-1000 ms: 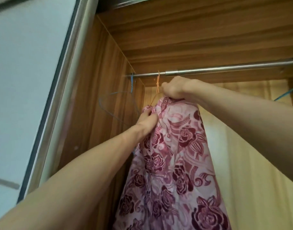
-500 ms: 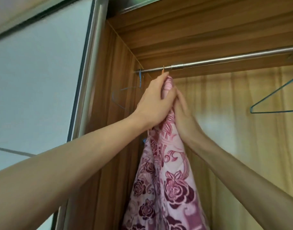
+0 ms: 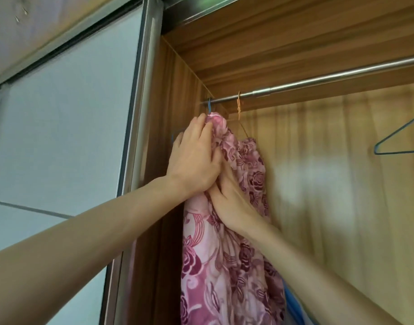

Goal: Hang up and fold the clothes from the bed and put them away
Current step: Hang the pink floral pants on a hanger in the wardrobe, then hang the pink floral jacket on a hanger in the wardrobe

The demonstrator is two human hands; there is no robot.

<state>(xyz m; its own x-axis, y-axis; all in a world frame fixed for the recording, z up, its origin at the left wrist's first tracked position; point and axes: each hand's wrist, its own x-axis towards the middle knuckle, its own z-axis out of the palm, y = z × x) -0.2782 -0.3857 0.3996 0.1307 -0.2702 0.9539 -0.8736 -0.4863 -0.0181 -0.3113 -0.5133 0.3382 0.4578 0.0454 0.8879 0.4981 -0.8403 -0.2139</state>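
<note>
Up high, garment (image 3: 227, 266) between hands (image 3: 208, 174).

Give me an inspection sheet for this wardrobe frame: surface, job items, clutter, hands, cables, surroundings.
Surface: metal rail under the wooden wardrobe top; no table seen.
Job's things: pink floral garment bunched at its top, on the orange hanger hooked on the rail.
Clutter: blue hanger hook on the rail by the left wall; another blue hanger at right.
Hands: left hand grips the garment's top; right hand holds the fabric just below.
Cables: nothing seen.
Surroundings: sliding door panel at left, beige curtain behind.
</note>
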